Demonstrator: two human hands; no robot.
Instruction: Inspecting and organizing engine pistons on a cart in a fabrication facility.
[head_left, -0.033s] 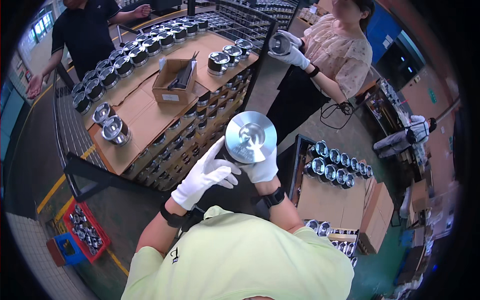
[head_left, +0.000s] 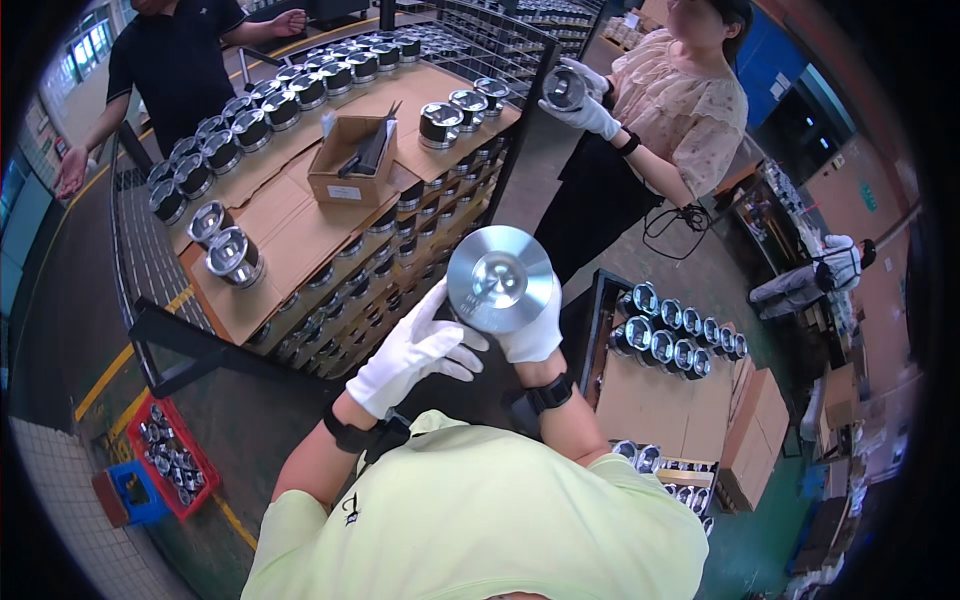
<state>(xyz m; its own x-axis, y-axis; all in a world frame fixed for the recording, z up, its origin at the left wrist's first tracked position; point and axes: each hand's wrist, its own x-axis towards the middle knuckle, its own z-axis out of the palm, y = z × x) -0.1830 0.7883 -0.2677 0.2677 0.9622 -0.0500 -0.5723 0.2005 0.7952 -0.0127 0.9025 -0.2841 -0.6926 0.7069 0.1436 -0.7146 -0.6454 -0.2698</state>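
Two white-gloved hands are holding up one shiny metal piston in front of the person in the pale green shirt. The right hand is closing around the piston from below, so its round flat top is facing up at the camera. The left hand is opening out, with its fingertips touching the piston's left edge. The piston is sitting in the air above the grey floor, between the big wire cart on the left and a smaller stack on the right.

Many more pistons are standing in rows along the far edge of the brown cardboard sheet on top of the cart. A small open cardboard box is sitting near the middle of that sheet. Two pistons are standing alone near its left edge.

Another person in a light blouse is standing beyond the cart's far right corner, holding a piston in gloved hands. A third person in a black shirt is standing at the cart's far left side. A red crate of small parts is sitting on the floor at the lower left.
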